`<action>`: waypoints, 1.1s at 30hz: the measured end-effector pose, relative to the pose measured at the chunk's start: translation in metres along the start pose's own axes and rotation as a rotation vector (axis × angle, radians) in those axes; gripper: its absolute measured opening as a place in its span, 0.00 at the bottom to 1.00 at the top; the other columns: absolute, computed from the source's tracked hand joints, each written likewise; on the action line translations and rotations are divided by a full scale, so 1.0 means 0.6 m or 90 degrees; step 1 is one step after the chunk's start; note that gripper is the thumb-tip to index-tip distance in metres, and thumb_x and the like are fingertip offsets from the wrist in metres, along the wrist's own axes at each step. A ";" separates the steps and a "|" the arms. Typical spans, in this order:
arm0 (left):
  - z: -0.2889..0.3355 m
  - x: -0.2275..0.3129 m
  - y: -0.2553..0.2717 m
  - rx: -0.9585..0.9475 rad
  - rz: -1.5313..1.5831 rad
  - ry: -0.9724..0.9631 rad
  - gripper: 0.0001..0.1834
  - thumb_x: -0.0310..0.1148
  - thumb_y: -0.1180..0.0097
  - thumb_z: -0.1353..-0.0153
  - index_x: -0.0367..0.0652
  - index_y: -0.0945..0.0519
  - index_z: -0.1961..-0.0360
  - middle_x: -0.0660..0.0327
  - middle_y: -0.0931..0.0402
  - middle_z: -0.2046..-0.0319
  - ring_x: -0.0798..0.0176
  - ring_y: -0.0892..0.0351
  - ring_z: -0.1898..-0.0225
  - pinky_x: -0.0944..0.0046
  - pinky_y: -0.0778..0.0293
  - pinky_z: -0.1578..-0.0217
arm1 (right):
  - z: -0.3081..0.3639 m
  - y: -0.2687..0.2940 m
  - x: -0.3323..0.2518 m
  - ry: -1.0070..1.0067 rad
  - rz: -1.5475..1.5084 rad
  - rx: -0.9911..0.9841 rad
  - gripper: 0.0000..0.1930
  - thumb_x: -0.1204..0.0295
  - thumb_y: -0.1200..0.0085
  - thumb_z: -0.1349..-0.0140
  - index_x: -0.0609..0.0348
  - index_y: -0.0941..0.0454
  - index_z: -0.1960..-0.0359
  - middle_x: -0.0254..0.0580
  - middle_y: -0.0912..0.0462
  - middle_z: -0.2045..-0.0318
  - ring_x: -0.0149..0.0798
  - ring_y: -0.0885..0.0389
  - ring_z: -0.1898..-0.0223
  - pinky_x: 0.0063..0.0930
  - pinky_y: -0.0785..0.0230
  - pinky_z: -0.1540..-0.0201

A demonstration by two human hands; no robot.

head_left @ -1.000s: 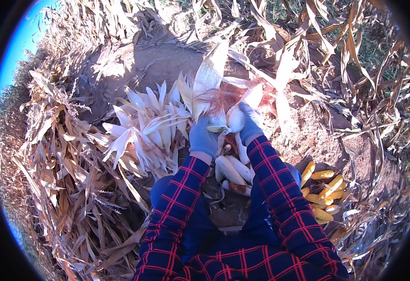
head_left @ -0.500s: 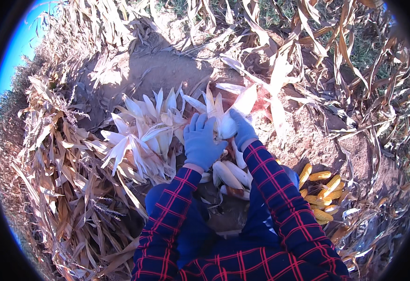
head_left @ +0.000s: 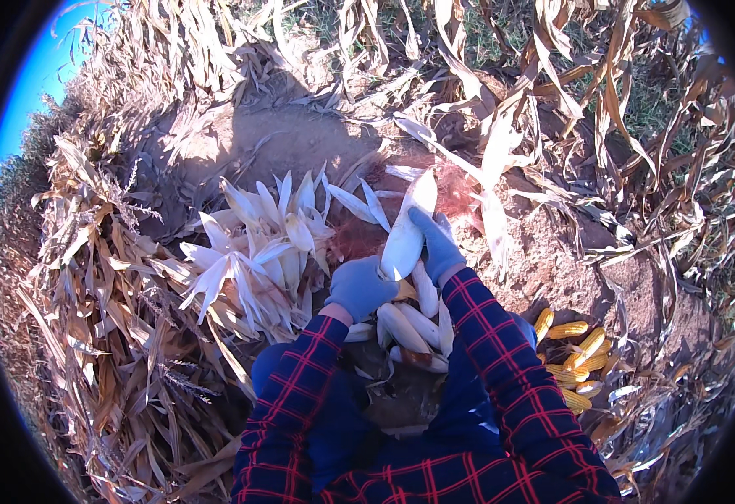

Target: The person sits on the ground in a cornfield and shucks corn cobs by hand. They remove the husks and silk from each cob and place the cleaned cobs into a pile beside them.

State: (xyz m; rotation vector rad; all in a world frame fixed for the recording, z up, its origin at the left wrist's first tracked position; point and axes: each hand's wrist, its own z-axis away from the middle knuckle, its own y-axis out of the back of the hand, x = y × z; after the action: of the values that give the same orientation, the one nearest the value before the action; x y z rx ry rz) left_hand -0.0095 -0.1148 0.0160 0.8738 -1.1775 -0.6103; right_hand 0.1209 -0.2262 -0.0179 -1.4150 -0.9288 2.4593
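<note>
The right hand is wrapped round the side of one pale ear of corn, which tilts in front of the person, above the ground; the left hand is curled at its low end, but its fingers are hidden, so I can't tell if they pinch it. The ear could slip, I think, because the husk looks smooth and the gloves might slide on it. If it drops, it might land on the other unpeeled ears just below and get mixed in. The red silk could get caught on the gloves too. I count two hands, two gloves, one held ear, at least four unpeeled ears and at least seven yellow cobs; the peeled husks overlap too much to count
</note>
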 end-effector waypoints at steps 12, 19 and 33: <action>0.013 -0.011 -0.018 -0.129 0.160 -0.075 0.29 0.53 0.35 0.57 0.42 0.19 0.59 0.51 0.19 0.69 0.54 0.18 0.67 0.59 0.25 0.62 | -0.072 0.069 -0.010 0.180 -0.092 0.090 0.17 0.79 0.40 0.48 0.63 0.30 0.57 0.40 0.22 0.67 0.35 0.21 0.67 0.27 0.26 0.63; 0.009 0.007 -0.069 -0.157 0.486 0.061 0.55 0.39 0.26 0.68 0.33 0.47 0.40 0.51 0.41 0.45 0.56 0.37 0.44 0.61 0.41 0.44 | -0.026 0.018 -0.033 0.247 -0.089 0.081 0.12 0.76 0.42 0.45 0.61 0.27 0.60 0.37 0.22 0.68 0.31 0.24 0.69 0.24 0.30 0.66; 0.021 0.024 -0.026 -0.141 0.800 0.137 0.22 0.40 0.39 0.45 0.36 0.25 0.55 0.62 0.25 0.65 0.69 0.27 0.64 0.69 0.31 0.62 | -0.009 0.034 -0.075 0.120 -0.205 0.038 0.11 0.61 0.51 0.40 0.55 0.29 0.66 0.44 0.23 0.73 0.42 0.24 0.72 0.35 0.27 0.64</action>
State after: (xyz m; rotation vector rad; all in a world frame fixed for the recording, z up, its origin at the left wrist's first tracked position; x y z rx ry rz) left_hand -0.0168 -0.1379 0.0118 -0.0875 -1.1810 0.3764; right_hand 0.1532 -0.2591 0.0006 -1.3303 -0.9488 2.0650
